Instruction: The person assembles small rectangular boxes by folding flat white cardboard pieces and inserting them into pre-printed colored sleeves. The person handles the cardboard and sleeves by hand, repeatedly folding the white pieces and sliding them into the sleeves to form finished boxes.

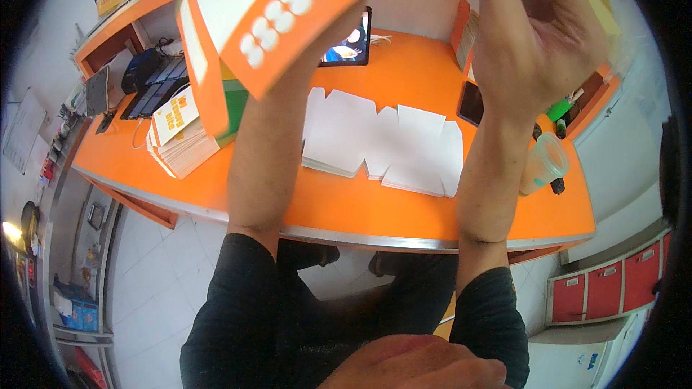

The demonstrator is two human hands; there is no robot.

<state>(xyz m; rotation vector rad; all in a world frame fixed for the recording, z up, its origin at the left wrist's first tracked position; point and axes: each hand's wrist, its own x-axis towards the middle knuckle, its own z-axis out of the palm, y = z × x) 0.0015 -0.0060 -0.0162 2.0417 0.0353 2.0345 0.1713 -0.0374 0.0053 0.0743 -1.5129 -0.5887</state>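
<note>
An orange and white printed cardboard box, partly folded, is held up close to me, over the far left of the desk. My left forearm rises behind it, and the box hides my left hand and its fingers. At the upper right, my right hand is raised against the box's right side. Its thumb and bent fingers reach the box, with the tips cut off by the top edge. Below, between my forearms, flat white die-cut box blanks lie stacked on the orange desk, plain side up.
Left on the desk leans a fanned stack of printed cartons, beside dark devices. A lit tablet stands at the back. To the right are a phone, a clear plastic cup and a green item. Red drawers stand lower right.
</note>
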